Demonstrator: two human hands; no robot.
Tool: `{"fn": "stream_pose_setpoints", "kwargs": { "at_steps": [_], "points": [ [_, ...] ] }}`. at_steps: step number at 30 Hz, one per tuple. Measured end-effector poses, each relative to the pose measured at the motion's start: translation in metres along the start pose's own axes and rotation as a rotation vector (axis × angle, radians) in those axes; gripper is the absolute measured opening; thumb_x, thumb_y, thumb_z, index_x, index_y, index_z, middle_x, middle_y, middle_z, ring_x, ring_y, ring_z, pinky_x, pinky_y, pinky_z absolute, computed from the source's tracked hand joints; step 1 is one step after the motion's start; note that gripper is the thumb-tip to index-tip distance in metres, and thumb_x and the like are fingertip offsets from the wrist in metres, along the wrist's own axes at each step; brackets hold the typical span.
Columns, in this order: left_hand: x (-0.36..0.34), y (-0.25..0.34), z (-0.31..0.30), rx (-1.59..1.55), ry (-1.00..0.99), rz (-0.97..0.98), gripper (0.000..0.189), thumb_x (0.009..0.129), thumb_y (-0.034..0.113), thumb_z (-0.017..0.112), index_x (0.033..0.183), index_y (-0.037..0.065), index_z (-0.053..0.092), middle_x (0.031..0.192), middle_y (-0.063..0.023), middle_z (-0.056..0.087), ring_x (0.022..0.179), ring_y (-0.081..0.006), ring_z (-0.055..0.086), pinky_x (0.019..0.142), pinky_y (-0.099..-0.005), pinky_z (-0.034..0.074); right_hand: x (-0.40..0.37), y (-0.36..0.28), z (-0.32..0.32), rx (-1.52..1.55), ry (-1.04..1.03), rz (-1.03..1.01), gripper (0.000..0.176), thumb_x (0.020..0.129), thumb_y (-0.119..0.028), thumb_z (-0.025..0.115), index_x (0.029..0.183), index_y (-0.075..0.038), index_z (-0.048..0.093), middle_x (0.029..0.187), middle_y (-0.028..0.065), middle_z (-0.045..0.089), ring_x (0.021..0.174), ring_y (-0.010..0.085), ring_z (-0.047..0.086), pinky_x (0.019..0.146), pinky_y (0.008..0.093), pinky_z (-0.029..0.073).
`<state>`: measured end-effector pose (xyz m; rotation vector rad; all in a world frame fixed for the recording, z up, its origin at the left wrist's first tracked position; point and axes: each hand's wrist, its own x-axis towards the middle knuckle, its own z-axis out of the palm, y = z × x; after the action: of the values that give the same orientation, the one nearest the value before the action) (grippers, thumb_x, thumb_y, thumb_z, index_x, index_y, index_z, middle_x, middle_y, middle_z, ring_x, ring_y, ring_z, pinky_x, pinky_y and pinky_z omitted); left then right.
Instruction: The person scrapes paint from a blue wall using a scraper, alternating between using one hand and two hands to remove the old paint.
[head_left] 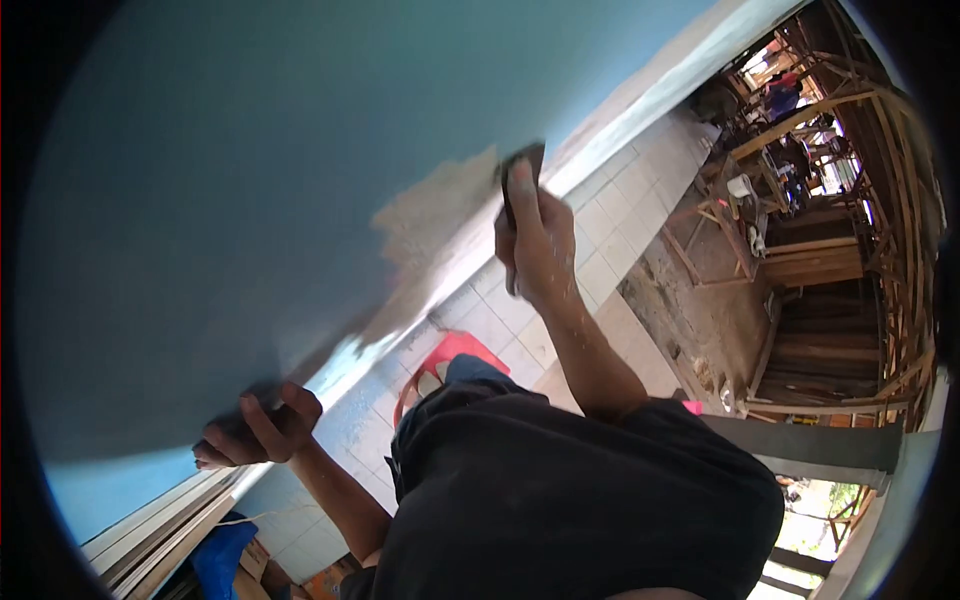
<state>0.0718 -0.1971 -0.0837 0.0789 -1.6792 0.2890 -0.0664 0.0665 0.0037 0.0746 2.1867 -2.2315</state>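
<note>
A blue wall [250, 200] fills the upper left, with a bare greyish patch [435, 205] where the paint is gone near its lower edge. My right hand [537, 235] is closed around a dark flat scraper-like tool [524, 175], whose end is at the right side of that patch. Fingers apart and slightly bent, my left hand [262, 428] rests against the wall at the lower left, holding nothing visible.
A red plastic chair [468, 347] stands on the tiled floor [505, 305] below the wall. Long boards [165, 530] and a blue bag [218, 555] lie at the lower left. Wooden frames [810, 265] fill the right side, and a person [783, 95] is far off at the top right.
</note>
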Motion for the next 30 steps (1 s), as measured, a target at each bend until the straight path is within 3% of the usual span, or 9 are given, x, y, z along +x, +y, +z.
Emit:
{"fn": "stream_pose_setpoints", "kwargs": {
  "at_steps": [4,5,8,11,12,13,16,28,30],
  "points": [
    [0.001,0.0,0.004,0.01,0.005,-0.008,0.045,0.084,0.041,0.056,0.116,0.009,0.056,0.134,-0.0216,0.039,0.132,-0.04,0.025,0.105,-0.0596,0.016,0.0,0.041,-0.002,-0.02,-0.002,0.055,0.053,0.09,-0.048,0.051,0.066,-0.001,0.054,0.053,0.0001,0.047,0.045,0.0045,0.041,0.04,0.0214,0.031],
    [-0.001,0.0,0.002,0.015,-0.005,-0.023,0.046,0.084,0.041,0.056,0.117,0.009,0.055,0.134,-0.0215,0.039,0.132,-0.04,0.024,0.105,-0.0598,0.016,0.003,0.064,0.0,-0.051,0.031,0.004,0.05,0.091,-0.048,0.048,0.061,-0.008,0.045,0.048,-0.0026,0.038,0.035,0.0045,0.032,0.032,0.0216,0.023],
    [-0.001,0.001,0.0,0.003,-0.052,-0.02,0.04,0.082,0.037,0.055,0.113,0.011,0.055,0.139,-0.0208,0.032,0.134,-0.0417,0.02,0.107,-0.0584,0.009,0.005,0.053,-0.001,0.017,0.007,0.009,0.05,0.092,-0.046,0.048,0.061,-0.008,0.045,0.047,-0.003,0.038,0.035,0.0043,0.032,0.032,0.0217,0.022],
    [0.001,0.0,0.0,0.012,-0.051,-0.007,0.041,0.082,0.036,0.055,0.115,0.012,0.054,0.139,-0.0209,0.032,0.134,-0.0418,0.021,0.107,-0.0597,0.01,0.009,0.039,-0.001,0.049,0.016,-0.001,0.05,0.093,-0.045,0.048,0.059,-0.009,0.042,0.046,-0.0026,0.037,0.035,0.005,0.032,0.033,0.0224,0.021],
    [0.002,0.0,0.0,0.022,-0.047,-0.005,0.041,0.082,0.036,0.055,0.115,0.012,0.054,0.14,-0.0209,0.032,0.134,-0.0417,0.021,0.107,-0.06,0.01,0.008,0.046,-0.007,0.093,-0.022,0.055,0.054,0.089,-0.05,0.052,0.063,-0.002,0.051,0.048,-0.0023,0.041,0.042,0.0043,0.039,0.038,0.0203,0.029],
    [0.003,-0.001,0.001,0.014,-0.014,0.018,0.046,0.085,0.04,0.057,0.118,0.008,0.054,0.136,-0.0222,0.036,0.133,-0.0391,0.025,0.104,-0.0605,0.016,0.006,0.056,-0.009,0.062,-0.006,0.085,0.054,0.088,-0.05,0.053,0.063,-0.002,0.051,0.047,-0.0024,0.041,0.041,0.0044,0.039,0.038,0.0204,0.029],
    [0.001,0.0,0.001,0.016,-0.014,0.001,0.045,0.085,0.04,0.057,0.115,0.007,0.056,0.136,-0.0229,0.036,0.132,-0.0399,0.026,0.104,-0.0606,0.017,0.006,0.058,0.0,0.047,0.064,0.063,0.048,0.092,-0.044,0.05,0.061,-0.007,0.045,0.046,-0.0024,0.036,0.034,0.0048,0.031,0.031,0.0214,0.021],
    [-0.001,0.002,0.003,-0.011,0.02,-0.001,0.046,0.084,0.042,0.057,0.114,0.006,0.057,0.135,-0.0255,0.037,0.131,-0.0423,0.026,0.105,-0.0602,0.014,0.012,0.034,-0.009,0.015,0.043,-0.036,0.05,0.092,-0.045,0.048,0.059,-0.008,0.045,0.045,-0.0031,0.037,0.035,0.0047,0.031,0.032,0.0218,0.022],
    [-0.004,0.001,0.0,-0.01,-0.001,-0.003,0.046,0.084,0.042,0.057,0.114,0.006,0.057,0.135,-0.0253,0.037,0.131,-0.0422,0.025,0.105,-0.0602,0.014,0.01,0.046,-0.014,-0.03,0.009,0.037,0.053,0.089,-0.049,0.052,0.065,-0.002,0.052,0.052,0.0,0.046,0.044,0.0053,0.041,0.04,0.0218,0.033]
  ]
}}
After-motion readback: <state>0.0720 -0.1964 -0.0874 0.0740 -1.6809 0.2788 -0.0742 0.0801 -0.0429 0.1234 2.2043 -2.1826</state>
